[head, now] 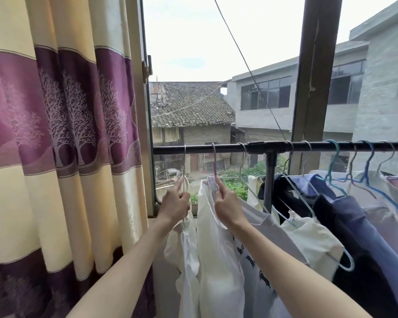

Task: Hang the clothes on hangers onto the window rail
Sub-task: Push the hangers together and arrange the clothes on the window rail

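Up at an open window, a dark rail [216, 148] runs level across the frame, with a short post [270, 180] dropping from a joint near its middle. Both hands reach up to its left end. The left hand [174, 206] has its fingers curled round the neck of a thin metal hanger [184, 157] whose hook sits over the rail close to the left end; a white garment [185, 253] hangs from it below the wrist. The right hand [224, 208] pinches the neck of a pink hanger [214, 159] — its hook is also over the rail, just right of the first — and a cream garment [216, 260] hangs from it, touching the white one.

Further right along the rail, more hangers carry clothes packed close together: a pale shirt with small dark prints [260, 260], a black top [292, 198], a navy shirt [354, 226] on a blue hanger [333, 161], and lighter pieces toward the right end.

A curtain [62, 134] in cream and purple bands, with a pale tree pattern, fills the left side beside the window frame [145, 111]. Outside are a tiled roof [191, 106], a grey concrete building [274, 99], a brown upright post [313, 72], a slanting cable [239, 49] and a pale sky — green plants show low down behind the rail.
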Available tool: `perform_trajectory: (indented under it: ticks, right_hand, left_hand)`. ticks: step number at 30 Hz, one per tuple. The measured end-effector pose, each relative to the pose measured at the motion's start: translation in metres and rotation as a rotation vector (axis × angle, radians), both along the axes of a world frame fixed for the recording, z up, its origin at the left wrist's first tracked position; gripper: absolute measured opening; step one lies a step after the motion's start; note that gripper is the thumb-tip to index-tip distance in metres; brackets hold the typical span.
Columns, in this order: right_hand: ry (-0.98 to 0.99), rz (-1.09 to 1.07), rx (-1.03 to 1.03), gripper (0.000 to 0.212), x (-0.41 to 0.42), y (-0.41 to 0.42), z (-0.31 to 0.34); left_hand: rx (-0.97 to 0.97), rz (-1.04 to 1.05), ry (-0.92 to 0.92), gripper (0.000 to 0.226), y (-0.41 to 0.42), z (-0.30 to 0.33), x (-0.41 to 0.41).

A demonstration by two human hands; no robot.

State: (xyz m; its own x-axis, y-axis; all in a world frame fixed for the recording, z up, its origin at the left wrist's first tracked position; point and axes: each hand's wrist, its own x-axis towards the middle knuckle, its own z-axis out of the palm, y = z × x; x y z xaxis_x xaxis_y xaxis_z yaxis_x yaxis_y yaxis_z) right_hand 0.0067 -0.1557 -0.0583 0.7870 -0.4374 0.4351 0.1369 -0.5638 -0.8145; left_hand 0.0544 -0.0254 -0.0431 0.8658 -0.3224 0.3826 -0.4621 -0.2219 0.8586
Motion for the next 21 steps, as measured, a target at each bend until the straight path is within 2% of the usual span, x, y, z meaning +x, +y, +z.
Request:
perform_trajectory:
  ticks: [7,11,13,15,18,21]
  right_hand:
    - [0.004,0.014,0.005,0.045,-0.020,0.012,0.014]
    - [0.037,-0.003,0.029,0.046,-0.028,0.014,0.015]
    - [0.043,-0.056,-0.105,0.048,-0.036,0.012,0.022]
    - [-0.019,-0.128,-0.266,0.045,-0.046,0.006,0.031]
    - [-0.110,-0.238,-0.407,0.041,-0.063,-0.010,0.051]
    - [0.206,-0.339,-0.482,0.043,-0.070,-0.033,0.053]
  left_hand:
    - [0.010,0.013,-0.006,0.057,-0.004,0.000,-0.001]
    - [0.166,0.114,-0.105,0.053,-0.001,0.003,-0.007]
    - [0.241,0.255,-0.231,0.053,0.003,0.008,-0.011]
    - [0.200,0.364,-0.376,0.048,0.004,0.017,-0.020]
    - [0.141,0.346,-0.533,0.039,-0.005,0.033,-0.034]
    - [0.257,0.185,-0.542,0.041,-0.026,0.037,-0.048]
